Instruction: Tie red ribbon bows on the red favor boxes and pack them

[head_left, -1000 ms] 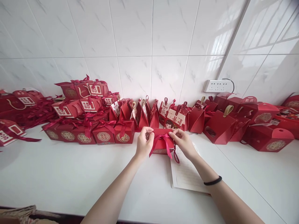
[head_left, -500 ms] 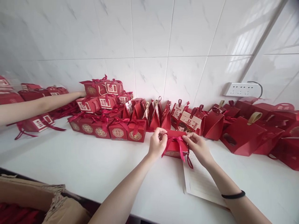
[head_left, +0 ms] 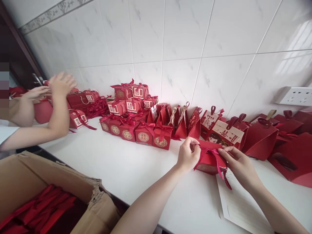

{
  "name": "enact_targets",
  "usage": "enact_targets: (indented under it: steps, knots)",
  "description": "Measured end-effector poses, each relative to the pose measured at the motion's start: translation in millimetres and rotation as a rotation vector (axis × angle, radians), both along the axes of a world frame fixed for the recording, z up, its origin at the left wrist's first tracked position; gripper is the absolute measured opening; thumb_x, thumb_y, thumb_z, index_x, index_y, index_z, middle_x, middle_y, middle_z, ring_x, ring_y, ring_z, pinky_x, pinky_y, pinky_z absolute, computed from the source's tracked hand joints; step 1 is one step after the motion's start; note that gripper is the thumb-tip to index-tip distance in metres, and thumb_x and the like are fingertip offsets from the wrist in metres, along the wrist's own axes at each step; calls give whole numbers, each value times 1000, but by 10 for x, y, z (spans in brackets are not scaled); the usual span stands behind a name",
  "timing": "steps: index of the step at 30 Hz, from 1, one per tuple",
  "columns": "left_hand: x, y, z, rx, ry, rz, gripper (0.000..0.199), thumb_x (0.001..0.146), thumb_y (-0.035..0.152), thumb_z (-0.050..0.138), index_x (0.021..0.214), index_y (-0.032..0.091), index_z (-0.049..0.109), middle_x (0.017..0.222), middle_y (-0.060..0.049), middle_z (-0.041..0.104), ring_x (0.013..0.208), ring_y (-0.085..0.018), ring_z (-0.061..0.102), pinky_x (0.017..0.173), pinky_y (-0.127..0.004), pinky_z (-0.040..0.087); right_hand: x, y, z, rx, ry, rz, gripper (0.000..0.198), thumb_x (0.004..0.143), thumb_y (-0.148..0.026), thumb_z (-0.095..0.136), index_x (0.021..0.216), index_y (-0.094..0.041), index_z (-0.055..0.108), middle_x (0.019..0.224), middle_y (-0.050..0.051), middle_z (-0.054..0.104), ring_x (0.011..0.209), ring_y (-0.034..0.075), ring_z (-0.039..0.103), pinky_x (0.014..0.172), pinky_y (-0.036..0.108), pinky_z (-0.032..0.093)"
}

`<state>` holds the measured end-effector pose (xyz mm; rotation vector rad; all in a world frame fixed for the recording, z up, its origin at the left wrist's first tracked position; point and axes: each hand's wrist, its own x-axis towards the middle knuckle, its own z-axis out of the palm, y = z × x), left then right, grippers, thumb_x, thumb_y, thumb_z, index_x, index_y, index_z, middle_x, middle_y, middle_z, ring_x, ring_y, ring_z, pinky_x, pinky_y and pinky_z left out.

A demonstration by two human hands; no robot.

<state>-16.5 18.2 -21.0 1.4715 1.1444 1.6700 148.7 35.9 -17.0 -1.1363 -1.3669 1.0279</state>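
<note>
A red gift box (head_left: 207, 167) with a ribbon bow (head_left: 211, 151) on top rests on the white table in front of me. Its raised top flap is pinched at the left corner by my left hand (head_left: 188, 155), fingers curled closed. At the opposite corner, my right hand (head_left: 240, 165) grips the same box between thumb and fingers. A ribbon tail hangs down beside my right hand. Under that hand lies a white booklet (head_left: 240, 204), partly covered. Just behind the box stands a cream-and-red carton (head_left: 223, 131) with a printed cartoon figure.
Stacked red boxes (head_left: 140, 135) stand left of centre, with pointed red bags (head_left: 259, 136) along the tiled wall. A torn cardboard box (head_left: 60, 172) holding red items is at lower left. A co-worker's hands (head_left: 60, 85) are raised at far left. A power strip (head_left: 294, 96) hangs right.
The view has turned left, so things appear farther right. The co-worker's arm has left the stacked boxes, and both their hands are now raised together. My hands keep their hold.
</note>
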Motion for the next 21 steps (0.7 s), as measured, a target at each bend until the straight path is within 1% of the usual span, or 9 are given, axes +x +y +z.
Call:
enact_targets:
  steps: [6, 12, 14, 16, 19, 21]
  knots:
    - [-3, 10, 3, 5, 9, 22, 6, 76, 15, 48, 77, 20, 49, 68, 2, 52, 62, -11, 50, 60, -23, 41, -23, -22, 30, 42, -16, -11, 51, 57, -63, 73, 67, -19, 51, 70, 3, 59, 53, 14, 52, 40, 22, 41]
    - [-30, 49, -3, 4, -79, 60, 5, 79, 19, 46, 81, 19, 51, 77, 0, 55, 74, -13, 54, 71, -24, 44, -29, -16, 8, 100, 12, 50, 46, 64, -59, 72, 69, -19, 49, 74, 2, 58, 64, 16, 55, 50, 23, 43]
    - [-31, 57, 0, -19, -84, 44, 9, 79, 23, 49, 86, 19, 53, 88, -2, 56, 84, -15, 55, 79, -27, 44, -33, -5, -2, 116, 17, 69, 44, 66, -58, 71, 69, -19, 49, 78, 3, 59, 68, 17, 56, 55, 24, 44]
    - [-31, 60, 11, -48, -52, 19, 14, 78, 26, 53, 90, 20, 56, 103, -5, 55, 101, -18, 53, 91, -32, 41, -38, 1, -6, 127, 28, 93, 43, 68, -56, 70, 71, -19, 49, 82, 4, 59, 72, 18, 57, 60, 25, 46]
    - [-38, 59, 44, -80, 25, -23, 13, 76, 25, 58, 88, 21, 59, 122, -7, 50, 123, -23, 42, 103, -37, 31, -43, 3, -7, 146, 35, 114, 42, 69, -56, 69, 71, -19, 48, 94, 6, 60, 79, 19, 58, 65, 28, 48]
    - [-48, 56, 68, -80, 75, -63, 14, 73, 23, 62, 87, 21, 59, 127, -7, 49, 129, -24, 36, 106, -39, 28, -47, 6, -12, 157, 21, 115, 42, 70, -56, 67, 72, -19, 47, 98, 7, 60, 80, 20, 58, 67, 29, 48]
